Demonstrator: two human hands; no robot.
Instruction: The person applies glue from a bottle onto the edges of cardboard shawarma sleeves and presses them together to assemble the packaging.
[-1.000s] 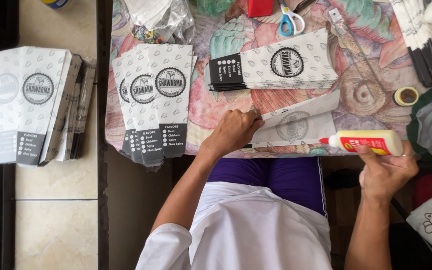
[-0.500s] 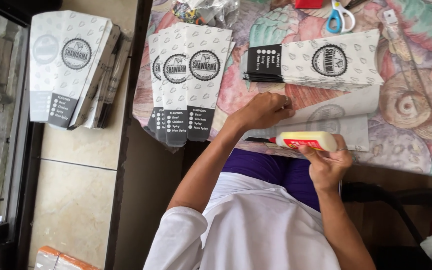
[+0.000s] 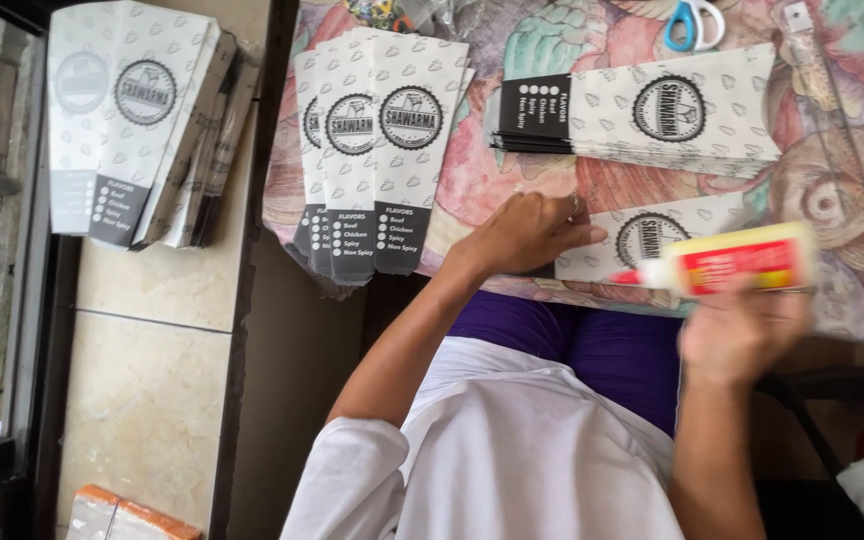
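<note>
A pile of white paper sleeves (image 3: 142, 120) with round black badges and dark bottom panels lies on the floor at ten o'clock. A fanned stack (image 3: 377, 150) sits at eleven on the table. Another stack (image 3: 652, 110) lies sideways at one o'clock. A single sleeve (image 3: 652, 240) lies at centre, beside a pale glue bottle (image 3: 737, 262) with a red label.
</note>
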